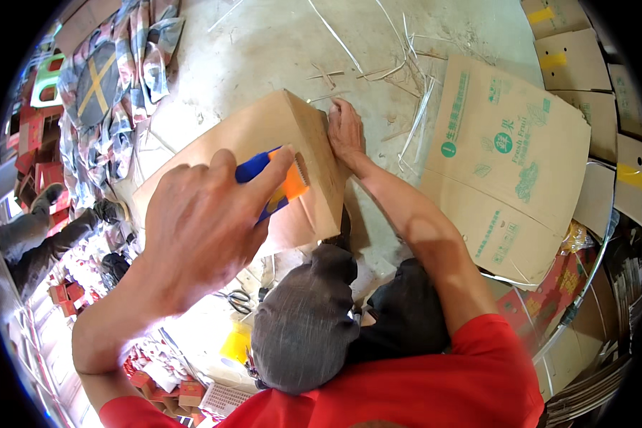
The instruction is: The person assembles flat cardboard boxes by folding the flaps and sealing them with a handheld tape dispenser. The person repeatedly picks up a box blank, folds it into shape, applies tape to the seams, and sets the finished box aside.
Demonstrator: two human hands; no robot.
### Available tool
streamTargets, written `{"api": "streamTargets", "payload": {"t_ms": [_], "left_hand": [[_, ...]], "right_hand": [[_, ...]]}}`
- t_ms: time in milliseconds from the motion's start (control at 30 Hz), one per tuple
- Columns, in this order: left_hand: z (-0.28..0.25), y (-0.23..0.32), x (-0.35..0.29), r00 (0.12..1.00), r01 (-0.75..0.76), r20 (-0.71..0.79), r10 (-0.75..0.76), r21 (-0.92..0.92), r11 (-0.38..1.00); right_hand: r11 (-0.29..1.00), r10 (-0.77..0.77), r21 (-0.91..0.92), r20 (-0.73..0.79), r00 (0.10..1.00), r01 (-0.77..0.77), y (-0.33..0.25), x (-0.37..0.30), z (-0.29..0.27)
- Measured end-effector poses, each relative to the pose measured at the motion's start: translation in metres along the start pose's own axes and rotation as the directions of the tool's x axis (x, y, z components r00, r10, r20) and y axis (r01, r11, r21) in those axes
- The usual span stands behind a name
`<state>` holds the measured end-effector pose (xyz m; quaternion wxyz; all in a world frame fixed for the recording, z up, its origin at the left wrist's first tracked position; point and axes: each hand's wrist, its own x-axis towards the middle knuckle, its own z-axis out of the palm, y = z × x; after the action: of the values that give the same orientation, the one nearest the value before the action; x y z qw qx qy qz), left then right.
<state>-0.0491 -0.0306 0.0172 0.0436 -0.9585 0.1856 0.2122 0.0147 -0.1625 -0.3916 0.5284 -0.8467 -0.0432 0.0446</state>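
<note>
My left hand (pixel 200 214) is closed around a blue and orange tape dispenser (pixel 289 187), held over a brown cardboard box (pixel 221 135). The dispenser's toothed edge points right, near the box's right-hand edge. Part of the dispenser is hidden behind my fingers and palm. That box sits tilted across the floor in front of my knees, its narrow right side facing me. Against the far right corner of the box lies my right hand (pixel 347 132), fingers bent; no held thing shows in it.
A flattened printed carton (pixel 506 164) lies to the right. More brown cartons (pixel 578 78) stand along the right edge. White strapping strips (pixel 417 118) litter the floor. Scissors (pixel 240 300) and a yellow tape roll (pixel 236 342) lie near my left knee. Another person's legs (pixel 36 235) show at far left.
</note>
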Motion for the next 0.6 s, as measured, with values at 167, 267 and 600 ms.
{"api": "streamTargets", "payload": {"t_ms": [167, 267, 600], "left_hand": [[0.013, -0.005, -0.006, 0.996, -0.029, -0.082, 0.023, -0.070, 0.997], [0.018, -0.007, -0.009, 0.985, -0.048, -0.168, 0.037, -0.060, 0.997], [0.032, -0.015, 0.003, 0.949, -0.153, -0.265, 0.173, 0.094, 0.984]], "right_hand": [[0.972, -0.139, -0.203, -0.106, 0.985, 0.116, -0.041, -0.013, -0.040], [0.995, 0.015, 0.102, 0.017, 1.000, -0.017, -0.127, -0.023, -0.097], [0.992, -0.113, 0.100, 0.416, 0.902, 0.078, -0.226, -0.108, -0.150]]}}
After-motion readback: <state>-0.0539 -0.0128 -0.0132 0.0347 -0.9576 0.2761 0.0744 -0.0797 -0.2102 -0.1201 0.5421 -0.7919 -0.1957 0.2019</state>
